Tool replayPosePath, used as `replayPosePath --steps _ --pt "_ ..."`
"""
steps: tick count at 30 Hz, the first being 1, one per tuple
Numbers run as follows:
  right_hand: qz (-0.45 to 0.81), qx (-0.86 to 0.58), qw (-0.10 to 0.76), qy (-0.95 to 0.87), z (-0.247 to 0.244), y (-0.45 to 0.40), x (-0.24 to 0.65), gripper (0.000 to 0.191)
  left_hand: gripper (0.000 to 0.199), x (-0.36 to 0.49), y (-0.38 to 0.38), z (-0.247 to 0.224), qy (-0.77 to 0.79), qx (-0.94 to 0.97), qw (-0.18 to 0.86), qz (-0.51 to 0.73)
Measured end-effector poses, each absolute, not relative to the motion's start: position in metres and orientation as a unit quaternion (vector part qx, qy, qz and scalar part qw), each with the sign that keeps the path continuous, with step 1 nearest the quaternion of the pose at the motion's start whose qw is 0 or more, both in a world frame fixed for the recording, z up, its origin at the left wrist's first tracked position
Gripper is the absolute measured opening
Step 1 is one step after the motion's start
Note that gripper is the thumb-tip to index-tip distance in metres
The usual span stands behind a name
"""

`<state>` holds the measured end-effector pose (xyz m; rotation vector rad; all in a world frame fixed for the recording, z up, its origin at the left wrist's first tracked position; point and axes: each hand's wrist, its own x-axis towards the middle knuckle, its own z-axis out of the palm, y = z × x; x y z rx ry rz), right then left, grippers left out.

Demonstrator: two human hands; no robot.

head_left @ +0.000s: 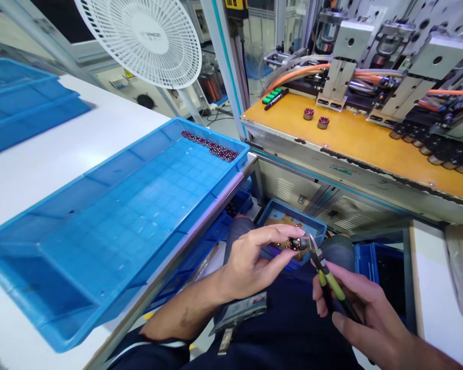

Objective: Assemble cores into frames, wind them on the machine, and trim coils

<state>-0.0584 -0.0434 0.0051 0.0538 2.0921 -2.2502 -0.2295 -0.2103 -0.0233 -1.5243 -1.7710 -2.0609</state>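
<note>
Between the thumb and fingers of my left hand [254, 259] is a small round wound coil part [298, 243], dark with copper wire. My right hand [364, 303] is closed round the green-and-black handles of a pair of cutting pliers [329, 280]. The pliers' jaws point up and to the left, beside the right side of the coil part, near a thin wire that sticks out. Below both hands a small blue bin [266, 209] with loose bits in it rests around lap level.
A long blue tray [111, 221] with rows of coil parts [212, 146] stands on the white table at left, near a white fan [150, 38]. On the yellow bench [355, 141] are two coil parts [308, 114], a black marker [277, 99] and machine fixtures.
</note>
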Motion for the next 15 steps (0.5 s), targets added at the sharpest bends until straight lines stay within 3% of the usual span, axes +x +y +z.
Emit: replayPosePath --steps 10,12,15 --pt "-0.643 0.09 0.002 0.761 0.008 -0.044 -0.064 0.044 0.047 -0.228 -0.21 -0.026 -0.582 -0.455 0.0 -0.675" --pt "-0.589 0.094 -0.004 0.803 0.008 -0.039 -0.062 0.046 0.042 -0.23 -0.208 -0.026 -0.568 -0.411 -0.041 -0.712" --pt "-0.44 0.058 -0.062 0.894 0.018 -0.018 -0.068 0.05 0.035 -0.234 -0.203 -0.026 -0.501 -0.297 -0.184 -0.792"
